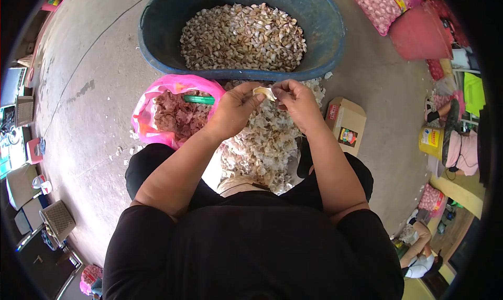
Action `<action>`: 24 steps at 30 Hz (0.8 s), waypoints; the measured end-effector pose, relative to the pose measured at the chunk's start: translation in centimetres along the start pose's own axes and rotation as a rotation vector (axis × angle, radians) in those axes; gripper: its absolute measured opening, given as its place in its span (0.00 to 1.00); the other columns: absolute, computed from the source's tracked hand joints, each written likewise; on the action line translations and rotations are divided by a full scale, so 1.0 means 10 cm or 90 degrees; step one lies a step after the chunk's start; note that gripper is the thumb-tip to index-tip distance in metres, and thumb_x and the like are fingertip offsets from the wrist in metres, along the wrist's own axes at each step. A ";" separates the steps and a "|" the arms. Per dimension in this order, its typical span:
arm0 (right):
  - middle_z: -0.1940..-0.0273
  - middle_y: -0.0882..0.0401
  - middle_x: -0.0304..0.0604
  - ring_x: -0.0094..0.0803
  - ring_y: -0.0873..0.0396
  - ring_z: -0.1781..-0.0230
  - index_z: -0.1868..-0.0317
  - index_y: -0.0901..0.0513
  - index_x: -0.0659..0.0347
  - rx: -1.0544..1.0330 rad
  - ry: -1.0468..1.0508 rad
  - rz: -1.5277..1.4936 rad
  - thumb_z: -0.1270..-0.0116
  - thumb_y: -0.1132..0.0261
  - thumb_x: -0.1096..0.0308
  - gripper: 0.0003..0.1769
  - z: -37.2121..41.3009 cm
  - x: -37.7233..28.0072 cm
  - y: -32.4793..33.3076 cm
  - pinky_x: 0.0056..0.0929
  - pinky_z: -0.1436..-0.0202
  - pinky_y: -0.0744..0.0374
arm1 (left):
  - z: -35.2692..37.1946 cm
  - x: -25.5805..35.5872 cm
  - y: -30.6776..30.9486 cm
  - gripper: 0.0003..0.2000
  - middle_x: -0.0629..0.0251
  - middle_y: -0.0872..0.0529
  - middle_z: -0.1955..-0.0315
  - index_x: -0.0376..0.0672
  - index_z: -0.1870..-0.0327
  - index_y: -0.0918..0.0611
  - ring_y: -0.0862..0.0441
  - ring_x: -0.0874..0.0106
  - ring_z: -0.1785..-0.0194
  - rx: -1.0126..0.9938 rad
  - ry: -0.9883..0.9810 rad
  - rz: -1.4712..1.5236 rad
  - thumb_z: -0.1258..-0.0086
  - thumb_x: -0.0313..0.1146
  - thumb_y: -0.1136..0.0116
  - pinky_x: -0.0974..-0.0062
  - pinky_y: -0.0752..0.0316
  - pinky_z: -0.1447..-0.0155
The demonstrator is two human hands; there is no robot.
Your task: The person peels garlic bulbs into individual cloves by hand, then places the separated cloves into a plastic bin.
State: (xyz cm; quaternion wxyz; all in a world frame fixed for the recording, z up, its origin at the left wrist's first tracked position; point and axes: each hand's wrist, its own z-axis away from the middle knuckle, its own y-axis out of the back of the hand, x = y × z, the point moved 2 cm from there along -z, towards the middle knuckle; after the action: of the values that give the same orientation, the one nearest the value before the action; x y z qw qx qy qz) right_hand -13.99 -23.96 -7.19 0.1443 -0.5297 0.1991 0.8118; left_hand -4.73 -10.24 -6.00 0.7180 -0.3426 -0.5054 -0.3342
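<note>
The left hand (233, 108) has a pale garlic piece (264, 93) pinched around upper center of the frame, long axis running roughly sideways. The right hand (298, 106) is bunched up right at its right end, can't tell if it's gripping. Loose skins (267, 137) sit below; the blue tub (325, 27) of cloves (243, 38) is farther off, up top.
</note>
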 end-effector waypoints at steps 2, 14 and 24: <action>0.70 0.25 0.37 0.25 0.23 0.73 0.61 0.27 0.63 -0.062 -0.086 -0.234 0.36 0.44 0.65 0.10 0.09 -0.16 -0.08 0.23 0.72 0.24 | 0.01 0.00 0.01 0.14 0.69 0.22 0.70 0.35 0.53 0.27 0.28 0.80 0.65 0.039 -0.007 -0.211 0.36 0.33 0.47 0.81 0.31 0.60; 0.57 0.26 0.49 0.35 0.24 0.57 0.53 0.30 0.66 0.054 -0.115 -0.657 0.34 0.50 0.64 0.15 -0.08 -0.14 0.00 0.28 0.59 0.25 | 0.00 -0.05 0.12 0.15 0.66 0.22 0.66 0.34 0.53 0.29 0.27 0.78 0.63 0.018 0.101 -0.119 0.41 0.27 0.47 0.80 0.32 0.56; 0.74 0.22 0.41 0.24 0.24 0.74 0.62 0.28 0.64 -0.060 0.196 0.095 0.42 0.38 0.70 0.11 0.14 -0.20 -0.26 0.24 0.70 0.26 | 0.03 0.03 0.10 0.12 0.66 0.22 0.70 0.33 0.61 0.26 0.28 0.81 0.67 0.021 0.061 -0.233 0.47 0.25 0.43 0.82 0.31 0.63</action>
State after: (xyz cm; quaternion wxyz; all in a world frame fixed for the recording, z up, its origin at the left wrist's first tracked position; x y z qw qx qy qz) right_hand -13.16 -21.06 -5.34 0.0265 -0.6379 0.2189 0.7379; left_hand -3.97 -9.48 -5.85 0.6738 -0.2168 -0.5302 -0.4667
